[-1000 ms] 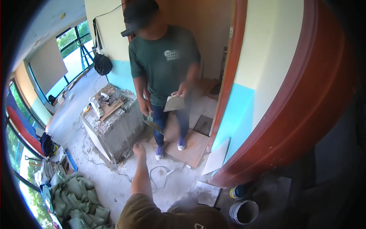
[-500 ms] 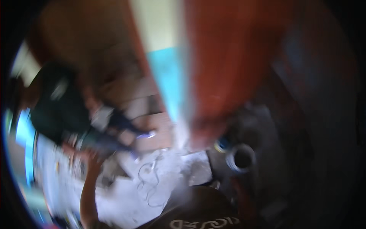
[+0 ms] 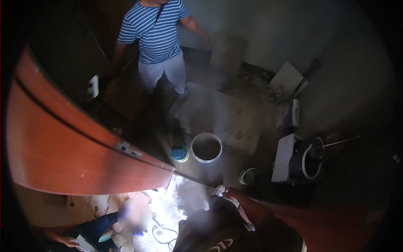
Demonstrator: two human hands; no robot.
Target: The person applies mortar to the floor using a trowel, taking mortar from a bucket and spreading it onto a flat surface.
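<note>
I can't tell the right hand's finger spread or grip beside that small, crumpled whitish lump; left hand's hidden. Dimness favours slow handling.

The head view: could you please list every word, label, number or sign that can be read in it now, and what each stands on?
Wearer's dark shirt: pale lettering, only partly showing; I do not copy it out.
Blue can: any label print is too small and blurred to read.
I can make out no other text.
</note>
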